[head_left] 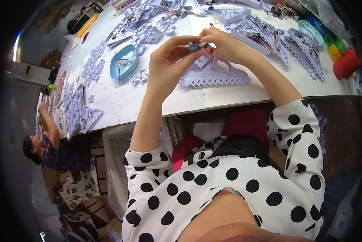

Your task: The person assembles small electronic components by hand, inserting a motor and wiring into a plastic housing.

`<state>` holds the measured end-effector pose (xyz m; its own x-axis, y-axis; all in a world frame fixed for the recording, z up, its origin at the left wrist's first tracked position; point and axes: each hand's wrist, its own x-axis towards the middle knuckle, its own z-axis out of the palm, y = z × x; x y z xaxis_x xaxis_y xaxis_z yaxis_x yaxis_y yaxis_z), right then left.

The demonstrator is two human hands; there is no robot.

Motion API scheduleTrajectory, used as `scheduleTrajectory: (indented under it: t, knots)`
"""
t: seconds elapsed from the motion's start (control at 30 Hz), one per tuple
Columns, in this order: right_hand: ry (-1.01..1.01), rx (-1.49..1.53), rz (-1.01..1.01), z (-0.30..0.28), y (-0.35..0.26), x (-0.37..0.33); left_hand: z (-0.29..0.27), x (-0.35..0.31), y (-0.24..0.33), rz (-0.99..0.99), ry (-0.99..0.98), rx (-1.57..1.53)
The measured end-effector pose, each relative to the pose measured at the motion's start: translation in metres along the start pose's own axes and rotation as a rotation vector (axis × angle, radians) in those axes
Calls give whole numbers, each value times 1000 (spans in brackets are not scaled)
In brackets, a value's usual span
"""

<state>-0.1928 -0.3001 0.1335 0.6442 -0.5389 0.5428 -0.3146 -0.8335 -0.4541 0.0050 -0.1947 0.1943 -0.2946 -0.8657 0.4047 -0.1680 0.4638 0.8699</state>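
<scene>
My left hand (171, 56) is closed, its thumb and fingers around a small dark grey cylindrical part (194, 46). Next to that part is a small component with red bits and thin wires (208, 48). The fingers of my right hand (221, 42) are bent together at this wired component, pinching it. Both hands are raised over the table, close to each other. Under them lies a pale lavender plastic piece with a sawtooth edge (217, 80), near the table's front edge. Wires seem to run down to it, but my hands partly hide where they join.
A blue dish (131, 54) with a brush-like stick stands to the left. Piles of lavender plastic parts (157, 30) spread behind it, and wired toothed assemblies (265, 34) lie right. A red cup (347, 64) is at the far right. Another person (54, 147) works at the left.
</scene>
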Motion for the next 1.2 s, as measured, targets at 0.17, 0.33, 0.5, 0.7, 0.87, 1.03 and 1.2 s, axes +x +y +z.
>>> scheduleTrajectory:
  t: [0.17,0.33,0.5,0.7,0.87,1.03,1.2]
  knots:
    - [-34,247,135,-14,-17,-23,-3,-29,-18,-65,277,-113]
    - [-75,238,186,-12,-16,-43,13,-51,-50,-162,364,-62]
    - [-147,671,363,-26,-20,-45,29,-60,-75,-117,323,77]
    - [-260,534,262,-34,-26,-47,34,-61,-76,-106,448,-68]
    - [-110,159,134,-44,-49,-68,29,-68,-71,-136,485,17]
    - [168,-109,249,-37,-95,-77,28,-70,-66,-172,505,-271]
    - [301,217,202,19,-138,-74,25,-76,-72,-183,408,-335]
